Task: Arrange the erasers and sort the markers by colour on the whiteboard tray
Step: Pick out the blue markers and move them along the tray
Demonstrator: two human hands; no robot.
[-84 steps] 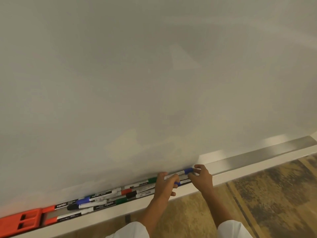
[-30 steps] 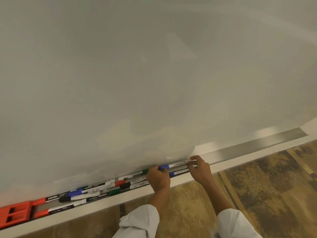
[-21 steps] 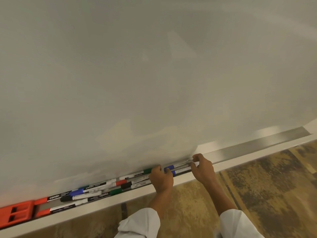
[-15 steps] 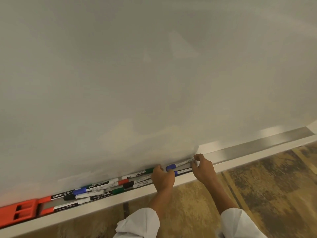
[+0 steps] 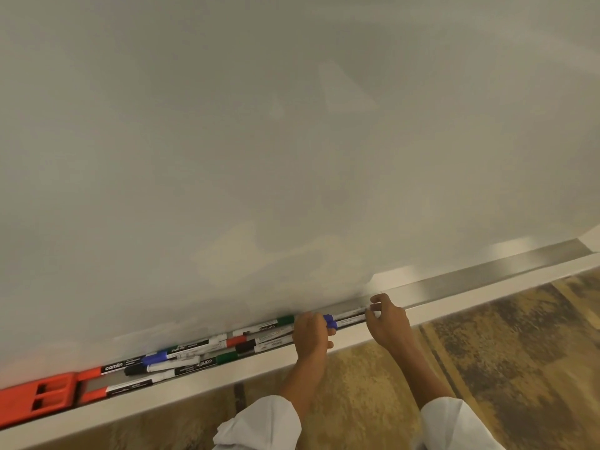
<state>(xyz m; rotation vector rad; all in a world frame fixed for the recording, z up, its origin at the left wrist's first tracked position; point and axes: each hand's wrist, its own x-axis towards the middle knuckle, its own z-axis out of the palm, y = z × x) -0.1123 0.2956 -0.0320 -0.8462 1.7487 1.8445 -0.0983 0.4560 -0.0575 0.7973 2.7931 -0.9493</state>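
Head view, looking down along a whiteboard to its tray. Patterned brown carpet below.

Left hand: fingers curled over the tray's front lip, closed around the blue-capped ends of two blue markers lying side by side. Right hand: thumb and fingertips pinch the opposite, white end of the same pair; remaining fingers loosely bent. Both markers sit low in the tray channel, roughly in line with it; whether they are lifted clear of the metal I cannot tell.

Left of the hands, a loose jumble of markers in the tray: a green-capped one against the board, a red-capped one, a black-capped one, another green, another blue, another black, and two red at the far end. Several overlap.

Orange eraser at the tray's far left, touching the red markers' ends.

Tray right of the hands shows bare metal. White sleeves at both wrists.
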